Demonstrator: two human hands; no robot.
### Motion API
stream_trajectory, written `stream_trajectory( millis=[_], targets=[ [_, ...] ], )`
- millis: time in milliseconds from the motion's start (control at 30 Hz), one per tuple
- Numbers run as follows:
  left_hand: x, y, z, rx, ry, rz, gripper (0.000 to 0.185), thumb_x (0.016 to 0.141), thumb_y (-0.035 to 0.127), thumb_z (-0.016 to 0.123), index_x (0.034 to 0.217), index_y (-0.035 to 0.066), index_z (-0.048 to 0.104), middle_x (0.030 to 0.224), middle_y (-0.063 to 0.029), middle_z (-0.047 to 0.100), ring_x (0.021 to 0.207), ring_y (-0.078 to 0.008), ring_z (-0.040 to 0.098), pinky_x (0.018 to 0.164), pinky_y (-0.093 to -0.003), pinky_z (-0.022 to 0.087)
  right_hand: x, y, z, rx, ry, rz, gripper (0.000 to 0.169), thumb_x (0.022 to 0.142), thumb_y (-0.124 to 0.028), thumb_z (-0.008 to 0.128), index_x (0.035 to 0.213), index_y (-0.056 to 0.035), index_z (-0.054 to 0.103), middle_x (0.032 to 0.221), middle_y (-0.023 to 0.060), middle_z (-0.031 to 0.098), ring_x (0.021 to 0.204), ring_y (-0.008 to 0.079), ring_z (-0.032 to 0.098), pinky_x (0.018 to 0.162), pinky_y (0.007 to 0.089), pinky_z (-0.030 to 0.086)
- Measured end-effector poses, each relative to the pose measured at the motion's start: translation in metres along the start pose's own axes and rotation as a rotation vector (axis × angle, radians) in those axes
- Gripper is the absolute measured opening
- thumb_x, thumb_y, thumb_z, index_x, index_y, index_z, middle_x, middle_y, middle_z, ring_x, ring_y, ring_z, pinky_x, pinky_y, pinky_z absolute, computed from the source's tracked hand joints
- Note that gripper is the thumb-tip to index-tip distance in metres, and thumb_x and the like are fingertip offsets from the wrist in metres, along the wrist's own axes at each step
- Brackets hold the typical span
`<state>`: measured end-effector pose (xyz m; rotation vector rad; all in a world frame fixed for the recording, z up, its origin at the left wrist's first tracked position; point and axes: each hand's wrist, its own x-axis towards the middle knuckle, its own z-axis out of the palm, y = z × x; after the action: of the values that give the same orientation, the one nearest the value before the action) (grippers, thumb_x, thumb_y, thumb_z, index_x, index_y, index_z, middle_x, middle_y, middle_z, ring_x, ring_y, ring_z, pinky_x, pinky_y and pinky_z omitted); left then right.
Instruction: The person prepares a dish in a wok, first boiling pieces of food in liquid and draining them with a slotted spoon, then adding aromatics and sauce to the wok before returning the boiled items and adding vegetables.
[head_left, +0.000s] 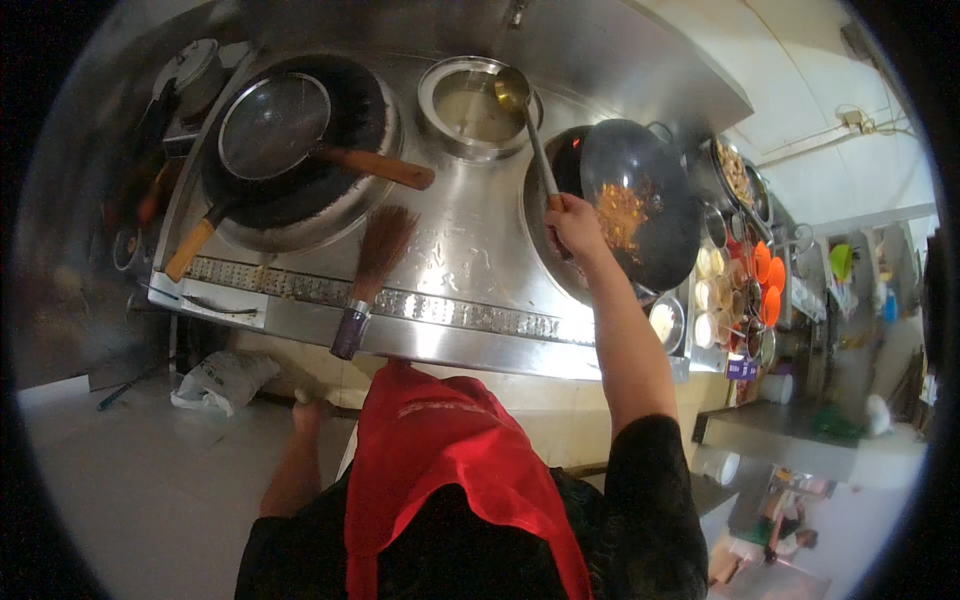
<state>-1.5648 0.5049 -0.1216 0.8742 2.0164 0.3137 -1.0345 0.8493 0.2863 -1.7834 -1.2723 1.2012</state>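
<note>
My right hand (576, 227) grips the wooden handle end of a long metal ladle (513, 90). The ladle's bowl rests over the right rim of a round steel pot (441, 127) that holds cloudy liquid. Just right of this hand, a dark wok (660, 225) sits tilted on the burner, with browned, chopped food (621, 214) inside. My left hand (306, 405) hangs low beside the apron, below the stove's front edge; it is small and dim, and its fingers are hard to make out.
A mesh strainer (276, 126) with a wooden handle lies across a large wok (360, 97) at left. A bamboo wok brush (379, 255) spans the perforated drain strip (480, 316). Seasoning containers (706, 300) and orange bowls (771, 304) stand at right. A white plastic bag (225, 379) lies on the floor.
</note>
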Motion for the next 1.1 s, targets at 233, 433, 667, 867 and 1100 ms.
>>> stream_trajectory(
  millis=[233,433,667,867,1100],
  targets=[
    [-0.056,-0.054,0.012,-0.991,-0.144,-0.488,0.057,0.088,0.050,0.054,0.114,-0.001,0.052,0.090,-0.0181,0.061,0.073,-0.0284,0.060,0.066,-0.0424,0.050,0.063,0.003,0.044,-0.087,-0.056,0.150,0.010,0.081,-0.008,0.051,0.076,-0.0013,0.057,0.062,0.0113,0.056,0.053,0.0210,0.056,0.047,0.0349,0.046],
    [-0.101,0.020,-0.031,-0.674,-0.015,-0.527,0.050,0.090,0.048,0.051,0.101,0.001,0.059,0.074,-0.0137,0.062,0.063,-0.0268,0.060,0.057,-0.0380,0.049,0.018,-0.019,0.036,1.686,-0.415,0.540,0.023,0.091,-0.012,0.046,0.101,0.0092,0.048,0.066,0.0009,0.047,0.052,0.0090,0.048,0.045,0.0195,0.042],
    [-0.020,0.038,-0.029,1.300,-0.101,0.293,0.028,0.088,0.032,0.059,0.102,0.008,0.063,0.074,-0.0066,0.064,0.061,-0.0243,0.061,0.054,-0.0364,0.049,-0.072,-0.010,-0.028,1.985,-0.640,0.276,0.041,0.092,-0.011,0.043,0.124,0.0146,0.037,0.078,0.0024,0.047,0.057,0.0092,0.050,0.050,0.0217,0.045],
    [0.017,0.075,-0.015,1.184,-0.029,0.433,0.024,0.089,0.019,0.053,0.111,0.010,0.061,0.083,-0.0072,0.066,0.068,-0.0274,0.063,0.059,-0.0377,0.051,-0.142,0.020,-0.106,1.868,-0.493,0.113,0.039,0.093,-0.010,0.043,0.127,0.0088,0.037,0.078,0.0015,0.046,0.059,0.0081,0.049,0.049,0.0212,0.044],
    [-0.004,0.088,0.023,1.335,0.055,0.727,0.022,0.084,0.013,0.059,0.104,0.006,0.063,0.085,-0.0117,0.066,0.072,-0.0281,0.063,0.065,-0.0395,0.050,-0.207,0.089,-0.180,1.174,0.141,0.166,0.017,0.092,-0.014,0.051,0.103,-0.0011,0.052,0.072,0.0028,0.052,0.053,0.0066,0.048,0.042,0.0197,0.042]
  ],
)
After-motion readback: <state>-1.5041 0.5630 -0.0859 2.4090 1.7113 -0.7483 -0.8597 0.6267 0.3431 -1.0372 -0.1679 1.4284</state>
